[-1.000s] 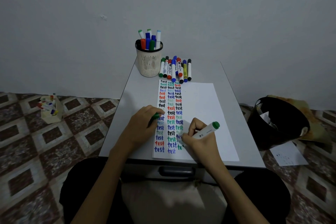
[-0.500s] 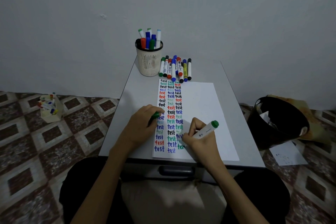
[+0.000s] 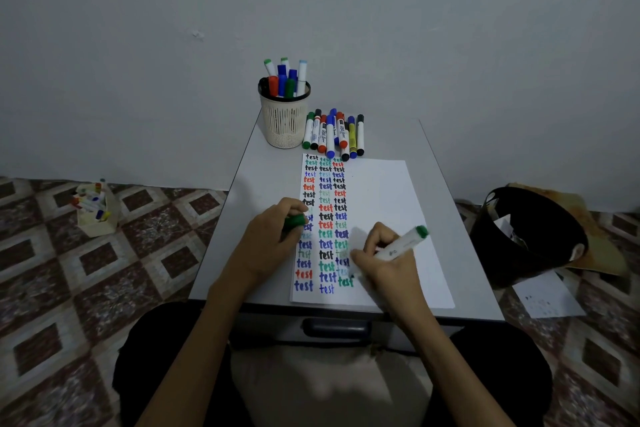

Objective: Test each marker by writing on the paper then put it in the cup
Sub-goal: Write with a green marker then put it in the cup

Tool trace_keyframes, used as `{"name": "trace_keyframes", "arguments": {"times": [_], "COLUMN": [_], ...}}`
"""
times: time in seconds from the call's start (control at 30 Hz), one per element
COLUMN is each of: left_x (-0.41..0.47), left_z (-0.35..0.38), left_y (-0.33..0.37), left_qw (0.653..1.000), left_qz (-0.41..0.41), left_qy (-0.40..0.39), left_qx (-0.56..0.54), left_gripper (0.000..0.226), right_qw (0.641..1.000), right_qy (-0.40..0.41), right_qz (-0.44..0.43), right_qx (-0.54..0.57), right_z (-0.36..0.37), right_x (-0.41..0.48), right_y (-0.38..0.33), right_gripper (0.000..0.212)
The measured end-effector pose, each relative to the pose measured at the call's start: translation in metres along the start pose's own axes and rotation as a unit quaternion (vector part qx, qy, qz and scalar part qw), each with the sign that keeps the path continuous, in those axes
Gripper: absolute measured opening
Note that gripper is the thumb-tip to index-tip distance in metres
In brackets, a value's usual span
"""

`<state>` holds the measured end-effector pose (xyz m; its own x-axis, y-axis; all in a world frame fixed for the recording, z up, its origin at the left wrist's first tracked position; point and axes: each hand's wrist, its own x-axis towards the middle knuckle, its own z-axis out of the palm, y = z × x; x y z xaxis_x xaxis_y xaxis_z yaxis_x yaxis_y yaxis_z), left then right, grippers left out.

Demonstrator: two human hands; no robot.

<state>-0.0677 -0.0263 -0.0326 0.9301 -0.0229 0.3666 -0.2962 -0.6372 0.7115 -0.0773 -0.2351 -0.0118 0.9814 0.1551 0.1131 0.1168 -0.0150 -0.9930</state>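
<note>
I watch the right hand [image 3: 388, 267] grip the green marker [image 3: 403, 244], tip down on the paper [image 3: 388, 191]. The green word [image 3: 345, 282] was half done a moment ago; now it looks whole. The left hand [image 3: 273, 239] holds the cap [image 3: 295, 220]. The cup [image 3: 284, 121] is next, I think.

The word "test" stands repeated in three columns down the left part of the paper [image 3: 381, 204], in black, green, red and blue ink; the marker labels are unreadable.

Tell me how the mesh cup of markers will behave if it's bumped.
The mesh cup looks like light plastic, so it would probably slide easily. Its markers stand tall above the rim, likely making it top-heavy and apt to tip.
</note>
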Motion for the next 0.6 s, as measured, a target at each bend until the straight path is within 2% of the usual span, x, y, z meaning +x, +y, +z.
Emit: {"name": "trace_keyframes", "arguments": {"times": [0.07,0.13,0.3,0.37,0.43,0.6], "left_x": [-0.001,-0.001,0.000,0.000,-0.002,-0.004], "left_z": [-0.001,-0.002,-0.008,-0.010,-0.011,-0.012], "left_y": [0.001,0.002,0.006,0.007,0.008,0.010], "left_qw": [1.000,1.000,0.997,0.993,0.988,0.980], "left_qz": [-0.009,-0.008,0.031,0.013,-0.013,-0.027], "left_qy": [-0.004,-0.010,0.005,0.010,0.014,0.013], "left_qx": [-0.009,-0.024,-0.076,-0.113,-0.154,-0.198], "left_gripper": [0.021,0.027,0.021,0.022,0.027,0.018], "right_qw": [0.996,0.989,0.972,0.971,0.973,0.973], "right_qy": [0.045,0.052,-0.034,-0.038,-0.024,-0.006], "right_qz": [0.002,0.013,0.044,0.049,0.053,0.057], "right_qx": [0.082,0.136,0.230,0.233,0.221,0.223], "right_z": [-0.003,-0.006,-0.004,-0.003,-0.002,-0.001], "right_x": [0.001,0.002,0.006,0.009,0.011,0.013], "right_y": [-0.004,-0.006,-0.007,-0.010,-0.011,-0.010], "right_gripper": [0.033,0.027,0.016,0.020,0.016,0.009]}}
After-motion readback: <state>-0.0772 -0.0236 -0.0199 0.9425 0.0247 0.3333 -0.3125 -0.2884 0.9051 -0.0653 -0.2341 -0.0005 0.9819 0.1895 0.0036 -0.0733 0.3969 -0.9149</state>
